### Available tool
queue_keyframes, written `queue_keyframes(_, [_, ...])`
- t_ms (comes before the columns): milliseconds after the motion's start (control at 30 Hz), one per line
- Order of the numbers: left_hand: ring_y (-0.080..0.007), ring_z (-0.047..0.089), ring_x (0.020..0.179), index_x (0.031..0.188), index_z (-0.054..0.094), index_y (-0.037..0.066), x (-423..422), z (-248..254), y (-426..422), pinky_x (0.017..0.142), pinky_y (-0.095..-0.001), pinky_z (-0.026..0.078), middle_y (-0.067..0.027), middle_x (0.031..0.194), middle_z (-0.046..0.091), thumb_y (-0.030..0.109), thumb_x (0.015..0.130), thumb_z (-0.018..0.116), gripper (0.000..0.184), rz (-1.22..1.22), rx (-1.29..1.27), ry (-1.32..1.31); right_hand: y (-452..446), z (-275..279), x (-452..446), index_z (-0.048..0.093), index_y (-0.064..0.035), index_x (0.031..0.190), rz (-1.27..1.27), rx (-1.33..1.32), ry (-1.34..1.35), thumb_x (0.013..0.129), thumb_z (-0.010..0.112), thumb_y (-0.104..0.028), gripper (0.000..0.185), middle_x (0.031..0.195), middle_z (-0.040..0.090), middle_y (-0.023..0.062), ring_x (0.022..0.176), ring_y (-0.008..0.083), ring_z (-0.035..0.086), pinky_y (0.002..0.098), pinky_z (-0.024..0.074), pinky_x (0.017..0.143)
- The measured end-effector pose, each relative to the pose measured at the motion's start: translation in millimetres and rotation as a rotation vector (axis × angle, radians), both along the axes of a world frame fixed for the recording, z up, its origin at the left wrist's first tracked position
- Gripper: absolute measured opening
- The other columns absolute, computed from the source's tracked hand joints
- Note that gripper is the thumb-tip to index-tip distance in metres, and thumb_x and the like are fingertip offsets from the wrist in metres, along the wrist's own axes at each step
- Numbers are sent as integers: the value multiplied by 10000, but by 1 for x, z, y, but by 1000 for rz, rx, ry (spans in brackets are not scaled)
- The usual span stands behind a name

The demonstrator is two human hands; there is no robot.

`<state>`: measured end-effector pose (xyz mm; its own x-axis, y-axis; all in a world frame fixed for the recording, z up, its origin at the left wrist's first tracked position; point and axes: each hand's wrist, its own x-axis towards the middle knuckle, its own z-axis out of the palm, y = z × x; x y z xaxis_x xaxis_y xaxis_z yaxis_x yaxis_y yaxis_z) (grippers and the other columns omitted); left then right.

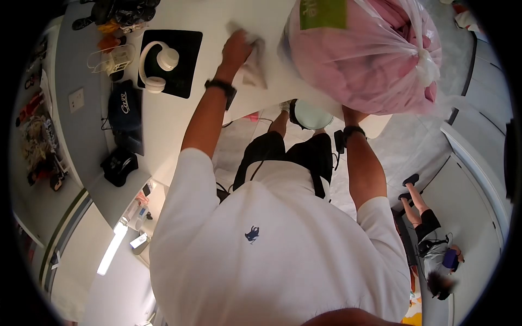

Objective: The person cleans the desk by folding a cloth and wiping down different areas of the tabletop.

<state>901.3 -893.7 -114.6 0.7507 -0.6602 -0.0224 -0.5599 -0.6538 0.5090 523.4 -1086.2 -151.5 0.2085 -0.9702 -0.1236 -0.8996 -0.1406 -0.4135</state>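
My left hand (237, 51) is closed on a greyish-white cloth (254, 70) pressed against the white tabletop (217, 22). Part of the cloth hangs loose beside my fingers, and its far end is blurred. On the right, my right hand (352, 115) is at the table's near edge, just below a big knotted clear plastic bag (364, 60) full of pink fabric. The bag hides the fingers of that hand, so I cannot see whether they grip it. A green label (323, 13) shows on the bag.
Left of the cloth, white headphones (147, 65) rest on a black mat (187, 65). A dark cap (124, 106) and a small wire basket (115, 60) lie farther left. A pale round stool (311, 114) stands below the table edge. Another person (435, 239) is at the far right.
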Motion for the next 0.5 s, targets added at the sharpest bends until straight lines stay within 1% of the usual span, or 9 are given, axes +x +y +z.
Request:
queue_keyframes(33, [-399, 611, 932, 1026, 601, 20, -7, 6, 22, 799, -458, 502, -197, 1004, 636, 225, 802, 682, 314, 6, 24, 46, 1, 0, -2, 348, -63, 1409, -7, 2, -6, 648, 757, -532, 983, 1433, 395, 183, 1344, 336, 352, 436, 284, 1101])
queue_keyframes(100, [-396, 617, 921, 1065, 590, 16, -25, 8, 66, 780, -451, 508, -202, 989, 635, 259, 775, 734, 405, 69, 55, 155, -1, -6, -2, 344, -54, 1407, -55, 35, -205, 639, 776, -506, 991, 1424, 398, 188, 1343, 330, 352, 434, 288, 1098])
queue_keyframes(200, [-386, 631, 954, 1095, 600, 22, -54, 12, 110, 800, -441, 512, -206, 1017, 658, 242, 763, 734, 420, 166, 149, 251, 0, 4, 3, 349, -55, 1404, -11, -33, -122, 630, 794, -476, 987, 1412, 410, 194, 1336, 336, 361, 436, 292, 1095])
queue_keyframes(300, [-385, 635, 955, 1063, 616, 21, -58, 25, 110, 807, -437, 512, -207, 997, 665, 262, 754, 737, 410, 183, 110, 329, -1, 8, 2, 341, -56, 1406, 17, -10, -48, 619, 805, -467, 1002, 1416, 404, 191, 1335, 335, 362, 436, 292, 1095])
queue_keyframes(333, [-385, 637, 952, 1051, 623, 24, -50, 26, 106, 813, -431, 514, -209, 989, 668, 281, 746, 741, 416, 188, 193, 343, -2, -1, -5, 338, -57, 1407, 25, -3, -20, 616, 809, -464, 1007, 1418, 402, 189, 1335, 334, 363, 436, 292, 1095])
queue_keyframes(367, [-385, 638, 949, 1039, 630, 27, -38, 26, 98, 819, -425, 516, -210, 982, 670, 299, 738, 746, 422, 190, 274, 354, -2, -10, -12, 279, -68, 1434, 27, 20, -98, 570, 822, -518, 1115, 1448, 351, 184, 1348, 340, 338, 453, 273, 1104])
queue_keyframes(433, [-380, 637, 962, 1065, 631, 26, -10, 15, 79, 829, -419, 516, -213, 997, 668, 309, 729, 748, 455, 149, 326, 338, 1, -24, -20, 219, -79, 1461, 29, 50, -164, 525, 836, -572, 1224, 1478, 300, 178, 1361, 345, 314, 471, 254, 1113])
queue_keyframes(467, [-376, 635, 974, 1092, 631, 25, 4, 6, 70, 840, -412, 516, -217, 1013, 666, 319, 721, 749, 488, 120, 371, 320, 2, -27, -21, 274, -71, 1438, 12, 98, -66, 547, 837, -532, 1151, 1449, 351, 175, 1344, 331, 344, 451, 281, 1102])
queue_keyframes(500, [-372, 632, 989, 1125, 624, 17, 19, -5, 65, 851, -404, 515, -219, 1021, 664, 319, 711, 752, 528, 64, 309, 224, 1, -30, -23, 328, -62, 1415, 0, 144, 32, 568, 837, -493, 1078, 1420, 402, 173, 1328, 317, 374, 432, 307, 1090])
